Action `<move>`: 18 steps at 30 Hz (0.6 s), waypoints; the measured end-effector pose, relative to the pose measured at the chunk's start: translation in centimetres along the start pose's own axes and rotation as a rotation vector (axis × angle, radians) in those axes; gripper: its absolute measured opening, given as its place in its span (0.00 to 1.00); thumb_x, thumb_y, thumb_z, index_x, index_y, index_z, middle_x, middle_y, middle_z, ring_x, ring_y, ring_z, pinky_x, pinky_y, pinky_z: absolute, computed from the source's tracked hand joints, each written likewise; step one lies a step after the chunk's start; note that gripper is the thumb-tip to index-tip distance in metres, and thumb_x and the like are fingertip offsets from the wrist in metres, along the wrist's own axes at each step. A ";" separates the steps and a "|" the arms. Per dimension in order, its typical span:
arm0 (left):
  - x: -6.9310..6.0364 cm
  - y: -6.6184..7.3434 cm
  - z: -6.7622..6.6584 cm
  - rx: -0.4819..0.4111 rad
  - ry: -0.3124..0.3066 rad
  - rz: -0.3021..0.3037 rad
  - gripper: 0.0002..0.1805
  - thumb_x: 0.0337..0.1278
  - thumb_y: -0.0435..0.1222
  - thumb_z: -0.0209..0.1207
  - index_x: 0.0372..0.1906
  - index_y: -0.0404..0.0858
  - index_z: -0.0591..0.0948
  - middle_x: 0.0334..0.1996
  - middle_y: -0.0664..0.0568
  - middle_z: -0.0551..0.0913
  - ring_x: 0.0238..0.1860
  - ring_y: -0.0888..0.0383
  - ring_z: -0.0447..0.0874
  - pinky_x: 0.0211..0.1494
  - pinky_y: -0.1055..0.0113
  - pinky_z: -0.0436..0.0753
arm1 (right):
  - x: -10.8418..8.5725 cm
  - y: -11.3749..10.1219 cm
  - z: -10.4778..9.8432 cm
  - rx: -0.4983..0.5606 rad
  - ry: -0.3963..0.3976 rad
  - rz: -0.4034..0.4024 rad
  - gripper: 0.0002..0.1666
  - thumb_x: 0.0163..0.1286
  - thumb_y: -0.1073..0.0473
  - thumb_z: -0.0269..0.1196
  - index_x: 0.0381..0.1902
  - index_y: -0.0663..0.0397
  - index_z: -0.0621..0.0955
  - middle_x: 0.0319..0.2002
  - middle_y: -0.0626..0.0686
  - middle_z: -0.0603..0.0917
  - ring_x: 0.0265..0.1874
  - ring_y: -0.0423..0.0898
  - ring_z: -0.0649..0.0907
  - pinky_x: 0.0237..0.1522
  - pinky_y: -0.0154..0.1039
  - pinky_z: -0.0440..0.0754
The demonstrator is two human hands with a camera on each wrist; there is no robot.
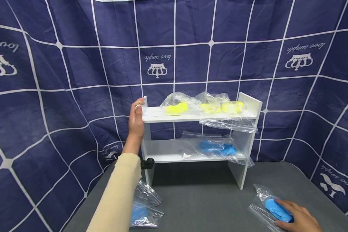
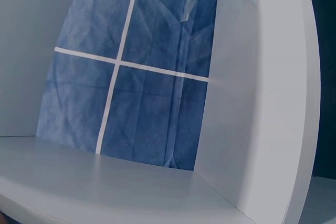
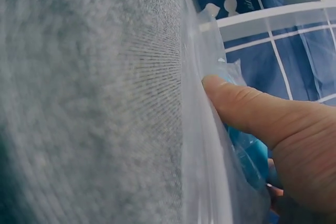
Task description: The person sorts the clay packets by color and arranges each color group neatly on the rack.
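Observation:
My left hand (image 1: 137,119) holds the upper left side panel of a small white two-tier shelf (image 1: 174,158); most of its fingers are out of sight. The left wrist view looks into a bare part of the shelf (image 2: 105,187). On the table at the lower right, my right hand (image 1: 300,216) grips a clear zip bag (image 1: 261,206) with a folded blue item (image 1: 278,211) inside. In the right wrist view the thumb lies along the bag (image 3: 210,145), and the other fingers are mostly hidden behind it.
Bags with yellow bundles (image 1: 177,109) lie on the top tier. A bag with a blue bundle (image 1: 217,147) lies on the lower tier, partly over its front edge. More clear bags (image 1: 148,217) are on the dark table (image 1: 197,206) at the left. Blue checked cloth (image 1: 191,64) hangs around.

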State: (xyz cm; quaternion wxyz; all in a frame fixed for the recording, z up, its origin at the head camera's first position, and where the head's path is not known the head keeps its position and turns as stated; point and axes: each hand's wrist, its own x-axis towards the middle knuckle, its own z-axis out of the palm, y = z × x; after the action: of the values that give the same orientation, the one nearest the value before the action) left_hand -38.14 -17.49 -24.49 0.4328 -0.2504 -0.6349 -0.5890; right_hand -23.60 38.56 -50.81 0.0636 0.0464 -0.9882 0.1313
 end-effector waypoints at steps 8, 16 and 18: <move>0.0 0.1 0.0 0.010 0.003 0.004 0.15 0.77 0.32 0.36 0.51 0.23 0.68 0.67 0.38 0.72 0.74 0.48 0.65 0.77 0.62 0.58 | 0.0 -0.3 0.5 0.009 0.164 -0.099 0.44 0.44 0.43 0.79 0.58 0.56 0.79 0.51 0.64 0.83 0.44 0.62 0.81 0.38 0.54 0.78; -0.6 3.5 0.2 0.005 -0.011 -0.006 0.12 0.75 0.28 0.36 0.47 0.22 0.68 0.65 0.28 0.70 0.73 0.39 0.63 0.77 0.61 0.58 | -0.2 -1.5 0.1 0.031 0.283 -0.192 0.41 0.39 0.50 0.81 0.55 0.50 0.82 0.47 0.57 0.84 0.41 0.54 0.79 0.36 0.42 0.71; -0.5 3.0 0.2 0.008 -0.010 -0.005 0.12 0.74 0.27 0.36 0.47 0.23 0.68 0.66 0.29 0.70 0.73 0.39 0.63 0.77 0.61 0.58 | -0.2 -2.3 -0.3 0.026 0.315 -0.213 0.41 0.37 0.49 0.81 0.54 0.47 0.83 0.47 0.54 0.84 0.41 0.46 0.78 0.35 0.38 0.70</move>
State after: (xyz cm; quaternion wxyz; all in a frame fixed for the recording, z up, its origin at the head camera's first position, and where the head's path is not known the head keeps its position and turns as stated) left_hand -35.50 -16.72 -23.30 0.4291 -0.2499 -0.6402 -0.5862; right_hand -23.13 36.48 -49.93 0.2306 0.1305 -0.9537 0.1422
